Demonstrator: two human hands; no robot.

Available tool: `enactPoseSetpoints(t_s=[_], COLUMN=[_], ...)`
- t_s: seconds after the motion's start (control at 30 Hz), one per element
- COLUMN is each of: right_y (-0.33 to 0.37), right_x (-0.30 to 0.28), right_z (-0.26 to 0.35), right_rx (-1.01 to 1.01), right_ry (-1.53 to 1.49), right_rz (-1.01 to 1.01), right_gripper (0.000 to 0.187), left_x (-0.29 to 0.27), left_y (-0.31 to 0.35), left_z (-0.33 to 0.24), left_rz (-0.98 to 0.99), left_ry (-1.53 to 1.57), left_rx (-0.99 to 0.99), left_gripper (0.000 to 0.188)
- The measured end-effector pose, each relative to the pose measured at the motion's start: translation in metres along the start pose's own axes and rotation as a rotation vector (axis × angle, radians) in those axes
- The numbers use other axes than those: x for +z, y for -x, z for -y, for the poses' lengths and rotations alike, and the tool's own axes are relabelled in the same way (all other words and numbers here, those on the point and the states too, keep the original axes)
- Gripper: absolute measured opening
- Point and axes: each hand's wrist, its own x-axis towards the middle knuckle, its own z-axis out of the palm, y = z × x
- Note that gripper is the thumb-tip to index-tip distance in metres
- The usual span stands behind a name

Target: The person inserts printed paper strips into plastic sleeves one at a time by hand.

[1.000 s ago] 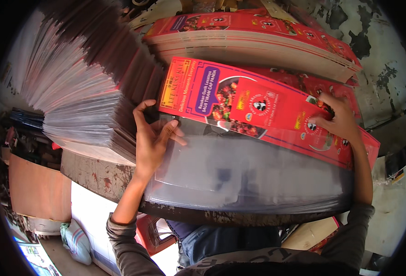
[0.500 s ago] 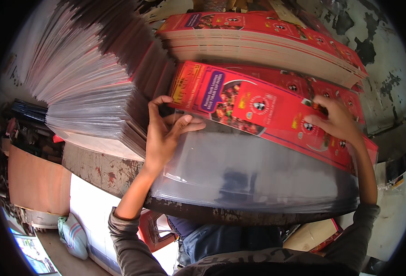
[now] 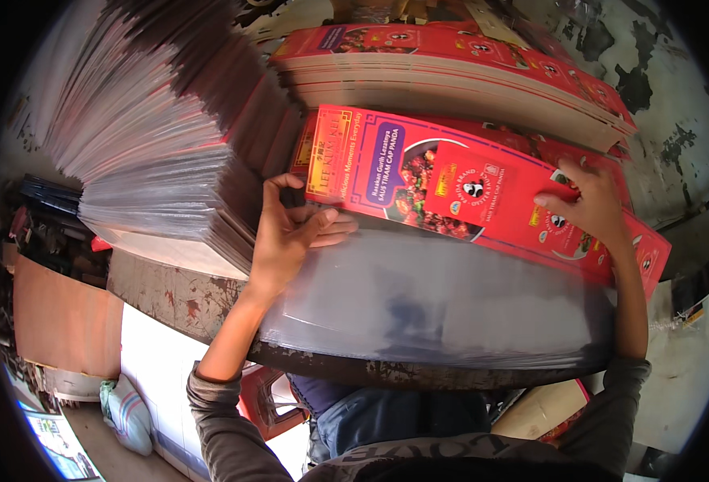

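My right hand pinches the red card across the clear sleeves' far edge; my left hand's grip I can't tell. Keeping the card flat should prevent creasing.

Between the left hand and right hand, the way over the plastic sheets lies open from the table's front edge to the slanting red card. A fanned pile blocks the left; a red stack, the back.
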Motion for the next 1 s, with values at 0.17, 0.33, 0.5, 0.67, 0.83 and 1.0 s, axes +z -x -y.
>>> enactPoseSetpoints(t_s=[0.17, 0.33, 0.5, 0.67, 0.83, 1.0], right_y=[0.003, 0.001, 0.01, 0.011, 0.011, 0.012], right_x=[-0.008, -0.011, -0.006, -0.011, -0.01, -0.007], right_z=[-0.012, -0.009, -0.006, -0.007, -0.006, -0.009], right_rx=[0.06, -0.009, 0.094, 0.1, 0.062, 0.028], right_ry=[-0.158, -0.098, -0.124, -0.091, -0.095, -0.099], right_rz=[0.025, 0.035, -0.043, -0.028, -0.022, 0.0], right_gripper=[0.041, 0.04, 0.043, 0.044, 0.044, 0.043], left_x=[0.001, 0.0, 0.001, 0.002, 0.004, 0.005], left_y=[0.0, -0.002, -0.003, -0.003, -0.001, -0.002], left_z=[-0.001, 0.0, -0.003, -0.004, -0.004, -0.005], left_rz=[-0.076, -0.117, -0.117, -0.117, -0.136, -0.137], left_ry=[0.016, 0.083, 0.019, 0.02, 0.026, 0.018], left_rx=[0.001, 0.051, 0.015, 0.023, 0.012, 0.024], left_gripper=[0.04, 0.039, 0.036, 0.035, 0.033, 0.031])
